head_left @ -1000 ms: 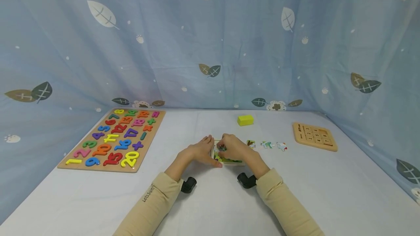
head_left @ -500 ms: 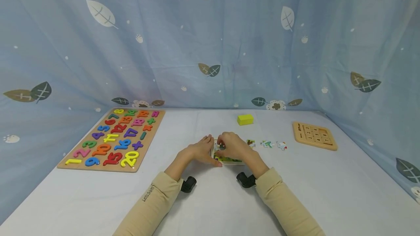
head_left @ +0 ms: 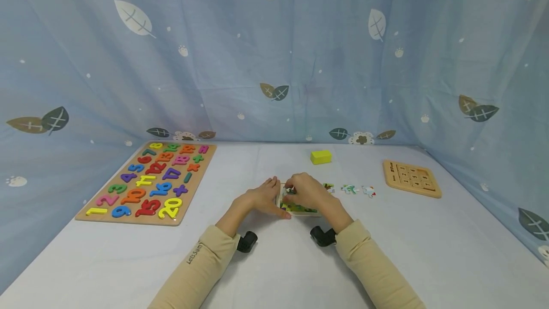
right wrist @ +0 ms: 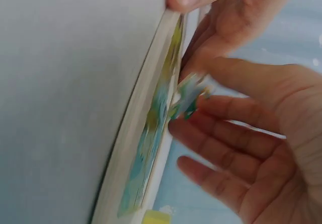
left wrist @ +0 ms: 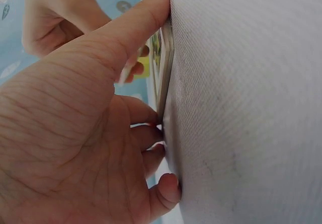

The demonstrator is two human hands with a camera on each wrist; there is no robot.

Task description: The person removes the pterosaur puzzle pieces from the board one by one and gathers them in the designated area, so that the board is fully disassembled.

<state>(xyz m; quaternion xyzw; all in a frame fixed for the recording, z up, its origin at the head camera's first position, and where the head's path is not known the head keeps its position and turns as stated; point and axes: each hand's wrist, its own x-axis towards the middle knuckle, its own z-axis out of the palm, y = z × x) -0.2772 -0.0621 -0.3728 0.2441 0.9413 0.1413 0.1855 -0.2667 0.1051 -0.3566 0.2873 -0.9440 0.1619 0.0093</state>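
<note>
A small jigsaw tray (head_left: pixel 300 212) with a pale rim and a green and blue picture lies at the middle of the table. At its near-left corner rests my left hand (head_left: pixel 262 198), the thumb on the near edge and the other fingers along the left side. My right hand (head_left: pixel 308 192) is over the tray and covers much of it. In the right wrist view it pinches a puzzle piece (right wrist: pixel 188 95), green and white and slightly blurred, tilted just above the picture. How the piece's lower edge meets the tray I cannot tell.
Right of the tray lie three loose puzzle pieces (head_left: pixel 350 189) in a row. Behind stands a yellow-green block (head_left: pixel 320 157). A colourful number board (head_left: pixel 188 194) is at left, a wooden number-tile board (head_left: pixel 392 180) at right. A patterned curtain (head_left: pixel 240 61) hangs behind the table.
My right hand has shifted slightly over the tray, with the puzzle piece still pinched. The left hand stays at the tray's corner.
</note>
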